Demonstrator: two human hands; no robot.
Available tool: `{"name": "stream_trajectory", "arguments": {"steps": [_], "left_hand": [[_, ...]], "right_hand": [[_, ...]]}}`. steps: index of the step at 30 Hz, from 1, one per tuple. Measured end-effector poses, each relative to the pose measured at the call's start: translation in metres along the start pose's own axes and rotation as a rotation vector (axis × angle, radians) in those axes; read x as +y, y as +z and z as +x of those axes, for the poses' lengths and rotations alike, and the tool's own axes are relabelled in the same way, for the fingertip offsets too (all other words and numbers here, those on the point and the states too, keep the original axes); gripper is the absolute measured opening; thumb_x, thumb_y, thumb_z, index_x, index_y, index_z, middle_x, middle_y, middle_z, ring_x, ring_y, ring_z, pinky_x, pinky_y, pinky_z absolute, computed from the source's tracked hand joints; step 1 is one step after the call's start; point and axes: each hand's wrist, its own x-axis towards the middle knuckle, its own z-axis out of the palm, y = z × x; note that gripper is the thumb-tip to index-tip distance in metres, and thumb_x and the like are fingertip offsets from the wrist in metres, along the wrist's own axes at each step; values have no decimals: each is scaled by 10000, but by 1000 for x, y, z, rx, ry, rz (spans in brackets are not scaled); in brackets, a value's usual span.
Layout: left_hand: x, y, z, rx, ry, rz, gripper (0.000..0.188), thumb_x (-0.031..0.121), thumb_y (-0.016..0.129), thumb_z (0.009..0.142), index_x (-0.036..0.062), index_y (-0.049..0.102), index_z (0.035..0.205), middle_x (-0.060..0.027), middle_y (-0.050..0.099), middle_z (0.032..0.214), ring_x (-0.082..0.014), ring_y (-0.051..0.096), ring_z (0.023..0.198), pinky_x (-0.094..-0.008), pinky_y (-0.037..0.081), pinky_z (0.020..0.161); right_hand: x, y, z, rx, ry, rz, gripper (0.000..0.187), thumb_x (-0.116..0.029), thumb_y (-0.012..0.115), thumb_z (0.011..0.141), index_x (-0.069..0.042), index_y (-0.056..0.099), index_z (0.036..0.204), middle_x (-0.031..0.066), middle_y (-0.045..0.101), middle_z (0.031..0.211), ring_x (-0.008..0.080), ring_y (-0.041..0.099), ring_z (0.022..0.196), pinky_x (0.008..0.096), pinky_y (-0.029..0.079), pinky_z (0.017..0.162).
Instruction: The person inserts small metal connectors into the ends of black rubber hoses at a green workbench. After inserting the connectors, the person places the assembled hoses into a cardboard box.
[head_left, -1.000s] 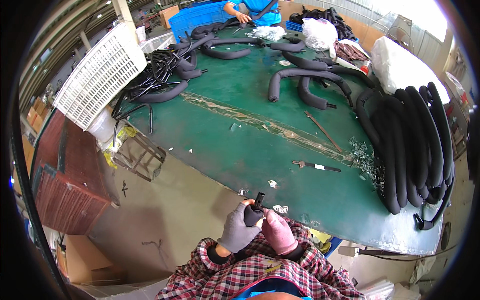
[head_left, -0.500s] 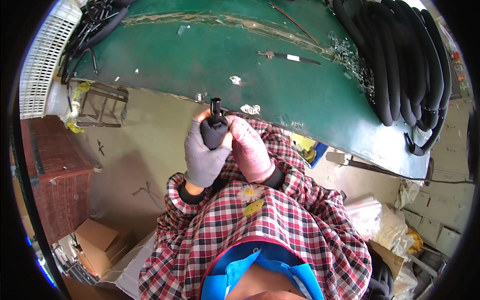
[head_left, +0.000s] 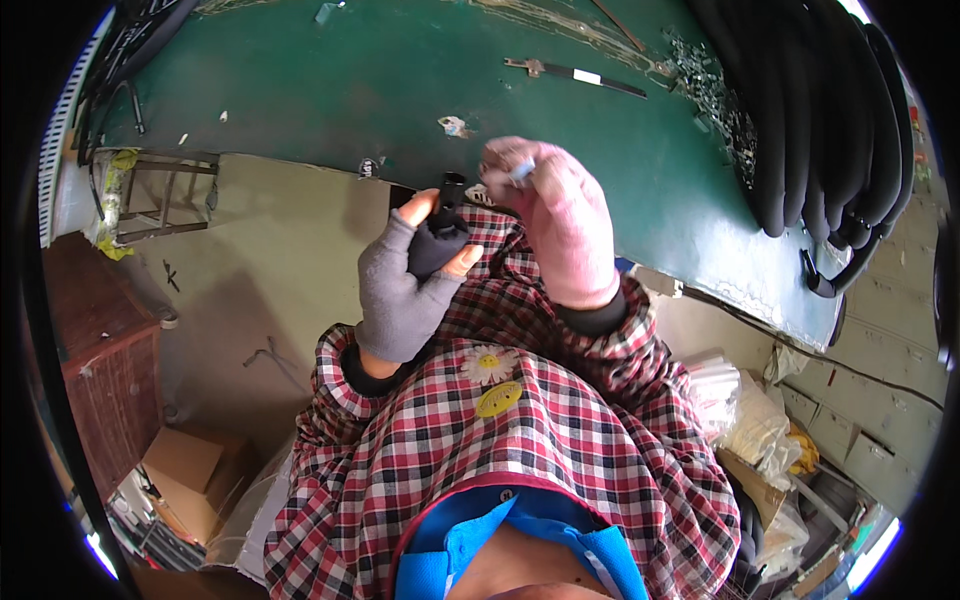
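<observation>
My left hand (head_left: 398,300), in a grey fingerless glove, is closed around a black foam-covered tube (head_left: 432,250). A short, shiny black end (head_left: 453,186) sticks up from the foam beside my thumb and fingertip. Apart from the tube, to its upper right, my right hand (head_left: 565,225) in a pink glove is raised over the table's near edge. Its fingers are curled, with a small pale bit (head_left: 522,170) showing at them. Blur hides what exactly that is. The lower part of the tube is hidden by my left hand.
Thick black foam tubes (head_left: 800,120) lie piled on the right of the green table (head_left: 330,90), beside scattered small metal pieces (head_left: 705,105). A flat bar tool (head_left: 580,76) lies farther back. A wooden cabinet (head_left: 110,360) and a cardboard box (head_left: 190,465) stand at left.
My right hand has left the tube and moved up and to the right, over the table edge. My left hand still holds the tube, now tilted a little. The whole view has shifted slightly.
</observation>
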Motion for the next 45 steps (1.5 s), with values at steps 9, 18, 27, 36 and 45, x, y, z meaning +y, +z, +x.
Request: {"name": "stream_trajectory", "arguments": {"steps": [9, 18, 27, 36, 45], "left_hand": [[-8, 7, 5, -93, 38, 125, 518, 92, 770, 875, -14, 556, 1335, -100, 680, 985, -130, 645, 848, -276, 536, 806], [-1, 7, 3, -122, 87, 202, 534, 54, 781, 847, -23, 558, 1327, -133, 698, 1013, -165, 680, 884, -297, 548, 809], [-7, 13, 4, -32, 231, 303, 529, 141, 811, 785, 42, 606, 1263, -127, 642, 845, -323, 670, 709, -394, 528, 609], [-4, 13, 12, -59, 211, 300, 537, 133, 805, 810, 33, 594, 1294, -171, 702, 1018, -320, 716, 854, -374, 564, 730], [-2, -2, 36, -249, -65, 150, 602, 26, 690, 886, 94, 508, 1456, -48, 686, 981, -94, 621, 835, -283, 514, 838]], "right_hand": [[-13, -8, 23, -148, 355, -33, 394, -319, 721, 913, -2, 696, 1144, 110, 704, 1167, 188, 652, 1080, 306, 529, 902], [-23, -6, 23, -181, 419, -71, 420, -334, 738, 901, 18, 703, 1128, 118, 719, 1128, 184, 683, 1013, 277, 537, 869], [-8, -4, 16, -171, 408, 101, 442, -284, 676, 947, 91, 648, 1178, 201, 678, 1190, 257, 669, 1076, 338, 539, 949], [-7, 1, 10, -166, 357, 204, 488, -298, 743, 911, 77, 646, 1207, 145, 702, 1123, 183, 675, 969, 310, 543, 915], [-71, -59, 104, -86, -647, -1688, 233, -186, 717, 761, -60, 716, 957, 147, 664, 997, 360, 627, 956, 442, 504, 870]]}}
